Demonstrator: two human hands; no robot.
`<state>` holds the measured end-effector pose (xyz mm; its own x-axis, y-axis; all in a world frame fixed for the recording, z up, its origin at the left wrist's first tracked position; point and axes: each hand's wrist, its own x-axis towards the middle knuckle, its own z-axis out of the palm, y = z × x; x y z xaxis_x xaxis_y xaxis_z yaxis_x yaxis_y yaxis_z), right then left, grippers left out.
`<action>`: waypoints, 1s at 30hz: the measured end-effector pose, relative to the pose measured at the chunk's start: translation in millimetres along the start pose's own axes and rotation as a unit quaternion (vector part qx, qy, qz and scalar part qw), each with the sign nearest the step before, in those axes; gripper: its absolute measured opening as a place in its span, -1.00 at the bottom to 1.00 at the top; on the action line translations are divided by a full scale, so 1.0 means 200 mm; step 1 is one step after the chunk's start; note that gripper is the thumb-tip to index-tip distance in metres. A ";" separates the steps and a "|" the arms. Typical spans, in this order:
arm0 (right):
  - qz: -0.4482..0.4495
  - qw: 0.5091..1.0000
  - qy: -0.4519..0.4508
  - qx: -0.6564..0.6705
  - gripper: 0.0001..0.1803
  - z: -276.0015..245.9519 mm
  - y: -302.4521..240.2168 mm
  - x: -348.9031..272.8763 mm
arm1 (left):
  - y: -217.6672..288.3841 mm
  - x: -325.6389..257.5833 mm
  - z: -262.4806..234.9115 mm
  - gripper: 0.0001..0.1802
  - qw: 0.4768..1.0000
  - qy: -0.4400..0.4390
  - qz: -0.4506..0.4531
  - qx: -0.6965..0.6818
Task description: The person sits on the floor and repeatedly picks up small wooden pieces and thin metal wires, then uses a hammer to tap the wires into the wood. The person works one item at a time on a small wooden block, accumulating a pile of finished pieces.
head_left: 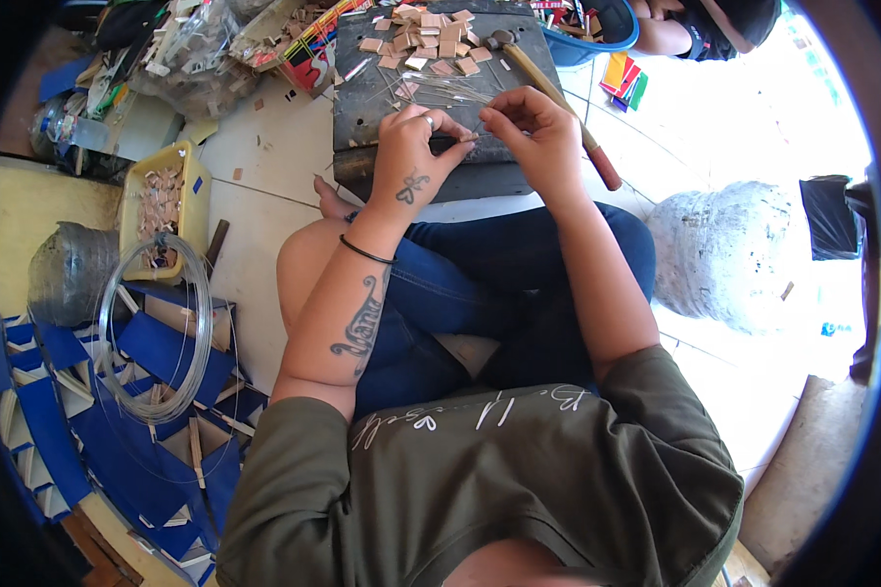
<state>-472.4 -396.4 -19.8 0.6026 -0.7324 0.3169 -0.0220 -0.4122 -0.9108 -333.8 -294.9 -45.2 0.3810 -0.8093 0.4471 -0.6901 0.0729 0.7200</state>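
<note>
Both my hands meet above the near edge of a dark block-like worktable (362, 127). My left hand (416, 152) pinches a small brownish piece (473, 138) between thumb and fingers. Close beside it, my right hand (538, 137) has thumb and forefinger pressed together; whatever they hold is too small to make out. Beyond my hands, several thin wires (445, 90) lie loose on the table. Farther back is a heap of small tan square pieces (431, 41). A hammer (548, 86) rests along the right side, its red-ended handle reaching past the table edge.
On my left are a yellow tub (201, 196) of tan pieces, a wire coil (206, 333) and many blue folded pieces (127, 430). A wrapped white bundle (724, 249) stands at right. Another person's arm (661, 34) shows at far right, beside a blue basin (587, 49).
</note>
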 end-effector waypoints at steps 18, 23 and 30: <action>-0.123 0.982 -0.017 -0.143 -0.89 0.03 -0.03 0.01 | -0.05 0.00 0.00 -0.81 1.000 0.010 0.008 0.002; -0.130 0.981 -0.026 -0.145 -0.90 0.03 -0.05 0.02 | -0.06 0.01 0.00 -0.82 1.000 -0.007 -0.004 -0.012; -0.053 0.993 0.001 -0.106 -0.86 0.03 -0.04 0.02 | -0.06 0.00 0.00 -0.81 1.000 -0.005 -0.007 -0.017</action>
<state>-465.3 -394.2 -12.9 0.6084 -0.6803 0.4087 -0.1259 -0.5912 -0.7966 -325.8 -296.9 -53.4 0.3841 -0.8159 0.4322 -0.6636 0.0815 0.7437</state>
